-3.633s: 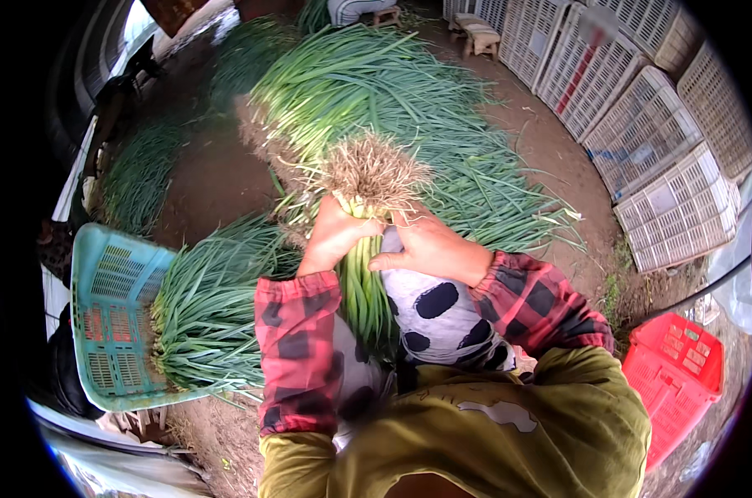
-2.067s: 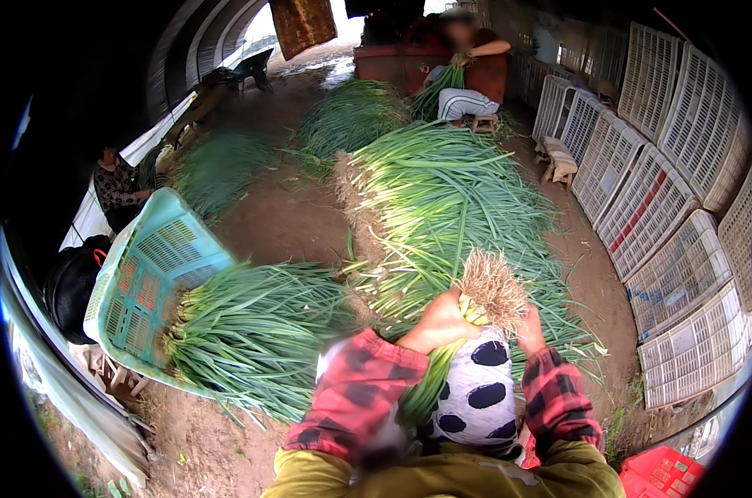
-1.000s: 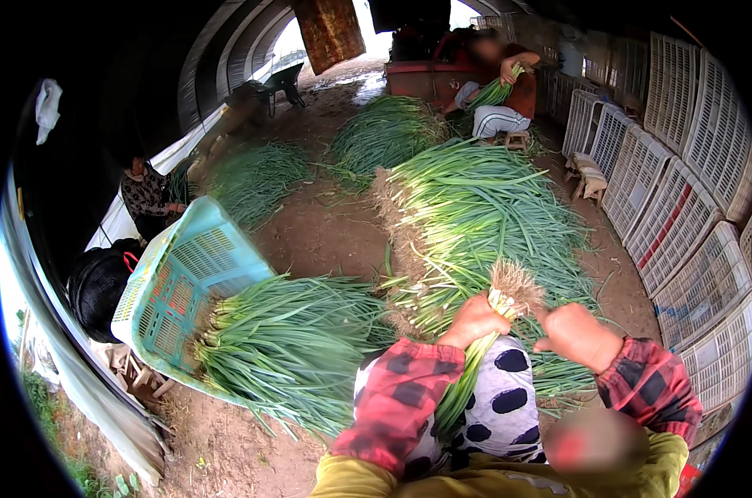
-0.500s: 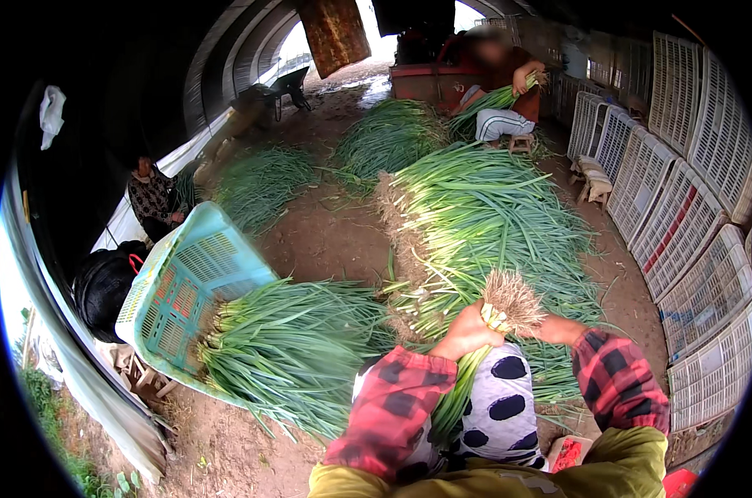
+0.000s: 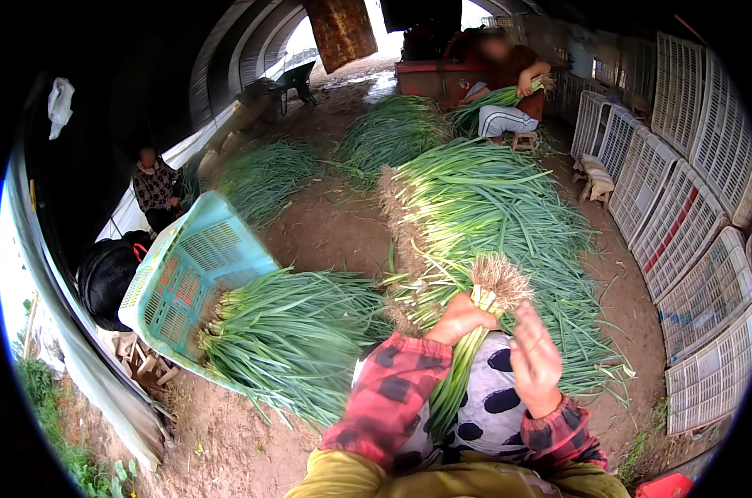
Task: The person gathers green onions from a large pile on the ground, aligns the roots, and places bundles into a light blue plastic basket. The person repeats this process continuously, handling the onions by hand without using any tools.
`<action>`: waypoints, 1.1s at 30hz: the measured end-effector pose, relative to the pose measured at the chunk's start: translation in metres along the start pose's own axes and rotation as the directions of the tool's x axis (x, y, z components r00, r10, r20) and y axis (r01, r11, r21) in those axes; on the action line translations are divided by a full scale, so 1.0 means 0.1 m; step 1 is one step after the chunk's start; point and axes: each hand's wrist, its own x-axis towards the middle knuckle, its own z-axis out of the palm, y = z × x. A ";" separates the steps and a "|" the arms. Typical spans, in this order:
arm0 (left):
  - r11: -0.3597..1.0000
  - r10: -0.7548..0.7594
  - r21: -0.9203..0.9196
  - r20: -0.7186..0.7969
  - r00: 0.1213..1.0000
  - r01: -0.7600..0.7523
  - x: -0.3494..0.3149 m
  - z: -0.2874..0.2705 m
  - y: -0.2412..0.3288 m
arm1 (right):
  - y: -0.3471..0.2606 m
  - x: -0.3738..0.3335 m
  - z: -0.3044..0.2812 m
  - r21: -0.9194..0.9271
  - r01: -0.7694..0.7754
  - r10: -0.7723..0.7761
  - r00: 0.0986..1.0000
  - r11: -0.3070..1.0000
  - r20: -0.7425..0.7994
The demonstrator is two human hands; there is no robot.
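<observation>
My left hand (image 5: 461, 319) is wrapped round the white stalks of a bunch of green onions (image 5: 465, 369). Its bushy roots point up and away from me, and the green leaves hang down between my thighs. Beside the roots, my right hand (image 5: 535, 361) is raised with its fingers stretched out and nothing in it. Whether its fingertips brush the roots, I cannot tell. Just beyond lies a long heap of green onions (image 5: 492, 199), roots to the left and leaves to the right.
At left, a tilted turquoise plastic crate (image 5: 264, 261) holds more green onions (image 5: 293, 332). White slatted crates (image 5: 683, 282) line the right side. One person (image 5: 509, 83) sits at the back with a bunch; another person (image 5: 154, 187) is at far left. A wheelbarrow (image 5: 297, 79) stands behind.
My right hand has come away from behind the root end toward me, and its fingers are now stretched out. The bunch in my left hand has shifted slightly up and left.
</observation>
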 end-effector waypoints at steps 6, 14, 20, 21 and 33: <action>0.993 0.067 0.100 -0.111 0.992 -0.056 -0.07 0.01 -0.07 | 1.02 -0.52 0.38 0.750 -0.531 0.695 0.707 0.395 0.134; 0.981 -0.075 -0.166 0.175 0.982 0.105 -0.19 -0.23 0.53 | 1.10 0.33 0.50 0.741 -0.547 0.467 0.810 0.389 0.353; 0.973 0.086 0.201 0.134 0.987 -0.112 0.01 -0.18 0.50 | 0.67 1.18 0.04 0.080 -0.166 0.108 0.870 0.983 0.480; 0.931 0.168 0.318 0.071 0.983 -0.183 -0.02 -0.14 0.42 | 0.64 1.24 0.09 0.015 -0.100 0.077 0.844 0.995 0.531; 0.690 0.340 0.675 0.016 0.940 -0.261 -0.18 -0.04 -0.12 | -0.06 1.74 0.63 -0.309 0.217 0.288 0.123 0.926 0.950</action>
